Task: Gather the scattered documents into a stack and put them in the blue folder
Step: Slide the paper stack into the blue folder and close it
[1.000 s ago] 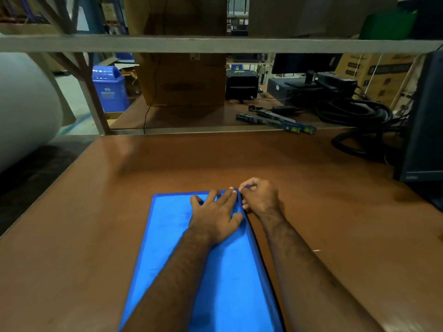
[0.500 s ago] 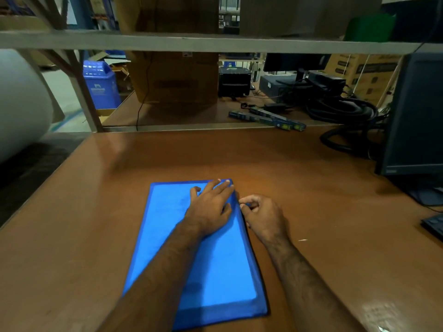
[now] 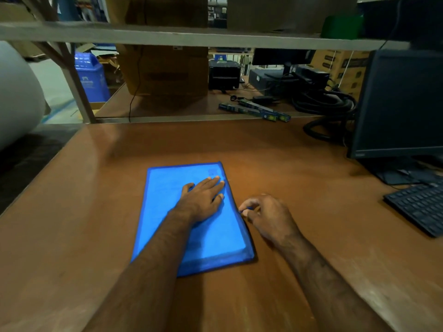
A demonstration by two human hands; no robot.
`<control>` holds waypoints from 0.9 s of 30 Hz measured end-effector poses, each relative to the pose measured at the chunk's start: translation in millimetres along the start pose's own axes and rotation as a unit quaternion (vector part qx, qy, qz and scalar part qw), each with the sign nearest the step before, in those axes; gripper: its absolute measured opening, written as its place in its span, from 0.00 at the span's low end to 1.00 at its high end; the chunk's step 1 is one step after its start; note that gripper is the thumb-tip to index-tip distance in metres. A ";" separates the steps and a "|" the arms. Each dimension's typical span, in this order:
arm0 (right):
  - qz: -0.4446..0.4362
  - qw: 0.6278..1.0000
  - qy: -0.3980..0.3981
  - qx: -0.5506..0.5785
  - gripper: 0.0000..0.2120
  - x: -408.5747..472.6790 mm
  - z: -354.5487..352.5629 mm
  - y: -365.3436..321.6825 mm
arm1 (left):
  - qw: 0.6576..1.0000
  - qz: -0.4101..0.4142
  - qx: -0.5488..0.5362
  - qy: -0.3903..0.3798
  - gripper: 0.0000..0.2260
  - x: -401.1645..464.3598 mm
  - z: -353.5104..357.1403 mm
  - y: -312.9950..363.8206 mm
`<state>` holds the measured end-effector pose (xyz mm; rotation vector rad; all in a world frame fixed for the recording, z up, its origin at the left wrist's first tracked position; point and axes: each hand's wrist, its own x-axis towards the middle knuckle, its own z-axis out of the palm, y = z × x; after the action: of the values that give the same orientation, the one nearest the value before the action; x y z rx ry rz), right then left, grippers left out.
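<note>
Brown wooden table (image 3: 275, 149), blue folder (image 3: 167, 212), keyboard (image 3: 422, 207), monitor (image 3: 402, 104) on it

Left hand (image 3: 203, 198) and forearm cover part of the folder (image 3: 167, 202); its contents are unseen. Something small and blue pinched by the right hand (image 3: 266, 213) is unidentifiable. Right of both hands, the frame edge crops monitor (image 3: 405, 104) and keyboard (image 3: 419, 207).
</note>
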<state>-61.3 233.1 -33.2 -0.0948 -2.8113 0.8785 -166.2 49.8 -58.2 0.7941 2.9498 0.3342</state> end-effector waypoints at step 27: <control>-0.015 0.991 -0.087 0.102 0.14 16.1 -2.1 -25.7 | 0.998 -0.006 -0.041 0.044 0.25 -15.2 -8.3 -7.6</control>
<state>-76.7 215.0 -14.2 0.0573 -2.8499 1.2159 -157.7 34.2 -51.7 0.7704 2.9985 0.4987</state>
